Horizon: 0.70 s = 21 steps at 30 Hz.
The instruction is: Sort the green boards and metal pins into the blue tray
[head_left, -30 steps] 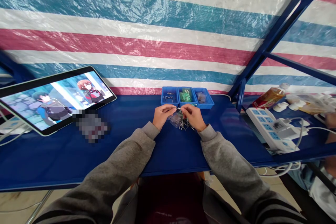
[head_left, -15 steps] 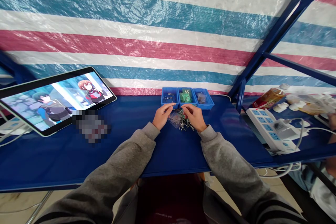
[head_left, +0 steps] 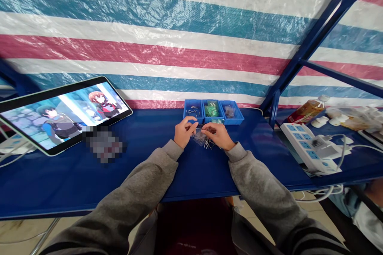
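My left hand (head_left: pixel 183 133) is closed in a pinch, thumb against fingertips. Facing it, my right hand (head_left: pixel 220 134) is also pinched, and the fingertips nearly meet. Something small and thin seems to lie between them, too small to name. Below sits a heap of small metal pins (head_left: pixel 208 144), with clear plastic pieces (head_left: pixel 198 138) beside it; my right hand partly covers both. Just beyond my hands stand three blue bins: the left bin (head_left: pixel 187 104) holds metal pins, the middle bin (head_left: pixel 206 103) green pieces in plastic, the right bin (head_left: pixel 239 118) small clear pieces.
A tablet (head_left: pixel 64 113) playing a cartoon leans at the left, with a pixelated patch in front of it. On the right lie a power strip (head_left: pixel 299 139) with plugs and cables, a drink bottle (head_left: pixel 308 110) and small white containers. Blue frame bars (head_left: pixel 299 61) rise there. Part of another person shows at the right edge.
My right hand has moved left and slightly down, bringing its fingertips close to my left hand's. The left hand has shifted only slightly. At the right edge, the other person's hand has left the table.
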{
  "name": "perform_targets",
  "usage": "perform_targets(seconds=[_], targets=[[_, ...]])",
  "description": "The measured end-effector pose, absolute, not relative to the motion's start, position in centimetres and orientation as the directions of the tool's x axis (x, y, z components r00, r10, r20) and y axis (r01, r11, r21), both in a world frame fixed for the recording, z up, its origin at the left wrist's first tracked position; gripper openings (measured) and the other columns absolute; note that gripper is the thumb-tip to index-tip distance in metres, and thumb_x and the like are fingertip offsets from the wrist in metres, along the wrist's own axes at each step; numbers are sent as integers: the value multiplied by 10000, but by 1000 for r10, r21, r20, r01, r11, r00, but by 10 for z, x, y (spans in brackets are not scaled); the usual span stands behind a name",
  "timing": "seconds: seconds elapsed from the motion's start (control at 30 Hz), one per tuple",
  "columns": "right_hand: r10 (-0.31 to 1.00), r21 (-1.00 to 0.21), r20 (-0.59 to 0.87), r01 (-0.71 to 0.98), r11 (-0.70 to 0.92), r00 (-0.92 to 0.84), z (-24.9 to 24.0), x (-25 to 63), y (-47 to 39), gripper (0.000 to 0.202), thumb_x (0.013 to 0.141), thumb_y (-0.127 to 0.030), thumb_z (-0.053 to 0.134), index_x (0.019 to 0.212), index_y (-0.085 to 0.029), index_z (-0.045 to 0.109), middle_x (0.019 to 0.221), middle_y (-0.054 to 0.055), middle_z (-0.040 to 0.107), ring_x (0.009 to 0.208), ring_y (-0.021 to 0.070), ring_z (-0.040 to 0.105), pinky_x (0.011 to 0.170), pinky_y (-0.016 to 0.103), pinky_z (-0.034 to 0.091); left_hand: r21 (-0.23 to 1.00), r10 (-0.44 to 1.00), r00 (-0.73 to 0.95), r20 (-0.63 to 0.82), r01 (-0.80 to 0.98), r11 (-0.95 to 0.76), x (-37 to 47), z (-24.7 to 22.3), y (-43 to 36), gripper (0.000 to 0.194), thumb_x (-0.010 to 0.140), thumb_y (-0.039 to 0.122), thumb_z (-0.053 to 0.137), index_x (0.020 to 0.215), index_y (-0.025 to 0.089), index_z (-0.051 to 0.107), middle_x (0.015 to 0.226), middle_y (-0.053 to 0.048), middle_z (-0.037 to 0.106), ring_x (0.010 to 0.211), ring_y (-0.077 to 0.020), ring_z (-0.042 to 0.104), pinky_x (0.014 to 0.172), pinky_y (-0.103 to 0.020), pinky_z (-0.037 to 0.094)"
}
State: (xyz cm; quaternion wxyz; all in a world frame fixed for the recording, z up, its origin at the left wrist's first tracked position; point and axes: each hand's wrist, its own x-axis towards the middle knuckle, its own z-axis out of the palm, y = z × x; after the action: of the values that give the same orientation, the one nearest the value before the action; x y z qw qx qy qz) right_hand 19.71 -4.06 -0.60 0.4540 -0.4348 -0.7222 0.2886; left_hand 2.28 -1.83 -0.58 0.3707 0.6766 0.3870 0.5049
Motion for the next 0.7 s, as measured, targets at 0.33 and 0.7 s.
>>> perform_targets(seconds=[0.33,0.7], targets=[[922,-883,376,266,386,-92,-4,200,-41,270,864,-459,566,794,-198,578,571,-31,532,456,120,527,486,255,419,953,921,243,303,-76,-294,26,-6,-15,374,706,429,747,928,136,677,690,-36,685,570,-132,611,535,-238,507],[951,-918,308,254,304,-24,-8,201,-37,336,844,-520,558,890,-197,639,611,-13,577,461,123,532,474,258,447,702,749,245,616,260,-663,24,-4,-23,209,864,344,585,894,181,713,896,-79,734,809,-191,675,794,-327,545]])
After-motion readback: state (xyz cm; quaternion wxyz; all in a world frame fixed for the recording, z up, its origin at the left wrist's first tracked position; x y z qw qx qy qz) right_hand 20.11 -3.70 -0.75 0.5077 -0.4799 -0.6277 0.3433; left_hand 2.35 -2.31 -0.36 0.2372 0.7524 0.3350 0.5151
